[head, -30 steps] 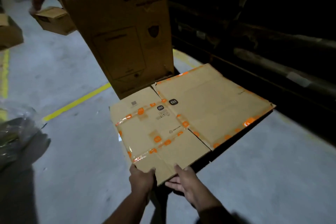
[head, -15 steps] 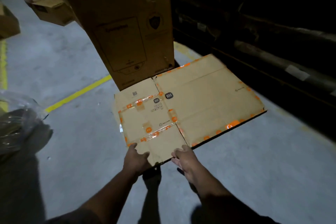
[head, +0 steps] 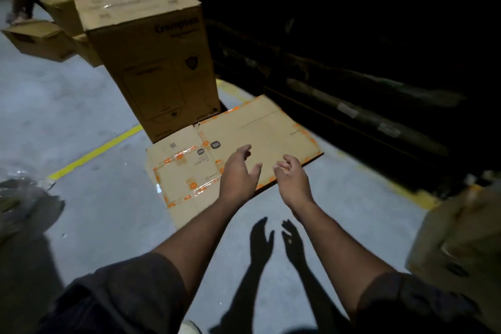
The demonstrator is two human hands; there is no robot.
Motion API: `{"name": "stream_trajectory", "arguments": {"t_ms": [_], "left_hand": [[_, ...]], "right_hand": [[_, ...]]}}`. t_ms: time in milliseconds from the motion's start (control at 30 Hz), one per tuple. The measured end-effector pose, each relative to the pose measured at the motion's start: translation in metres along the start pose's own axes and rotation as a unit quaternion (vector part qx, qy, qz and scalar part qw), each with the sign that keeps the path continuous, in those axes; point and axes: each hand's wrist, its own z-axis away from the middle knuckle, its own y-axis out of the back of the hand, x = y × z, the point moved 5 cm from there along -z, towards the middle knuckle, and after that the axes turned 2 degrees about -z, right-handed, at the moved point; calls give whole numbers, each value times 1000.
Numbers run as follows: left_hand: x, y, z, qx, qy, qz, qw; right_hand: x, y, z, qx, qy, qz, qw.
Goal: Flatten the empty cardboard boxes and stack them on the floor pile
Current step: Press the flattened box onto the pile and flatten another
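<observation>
Both arms reach forward, the left hand (head: pixel 238 173) and right hand (head: pixel 292 179) empty, fingers loosely spread above the flattened box (head: pixel 260 130) lying on the grey floor (head: pixel 81 116). Racking at right is lost in darkness.

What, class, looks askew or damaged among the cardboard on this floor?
The flattened brown cardboard box with orange tape lies skewed to the yellow floor line, one corner against the tall upright Crompton carton. That carton's top edges look crumpled. Both hands, left and right, hover empty.
</observation>
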Motion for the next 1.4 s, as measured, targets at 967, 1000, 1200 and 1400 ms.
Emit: {"name": "stream_trajectory", "arguments": {"t_ms": [967, 1000, 1200, 1400], "left_hand": [[572, -24, 249, -103, -372, 258, 886], [583, -26, 243, -95, -359, 259, 892], [653, -27, 191, -40, -333, 205, 920], [715, -31, 149, -18, -380, 119, 917]], "right_hand": [[-175, 549, 382, 508, 245, -79, 822], [-172, 570, 386, 529, 232, -85, 812], [-174, 641, 387, 554, 191, -100, 804], [-185, 616, 352, 513, 221, -136, 818]]}}
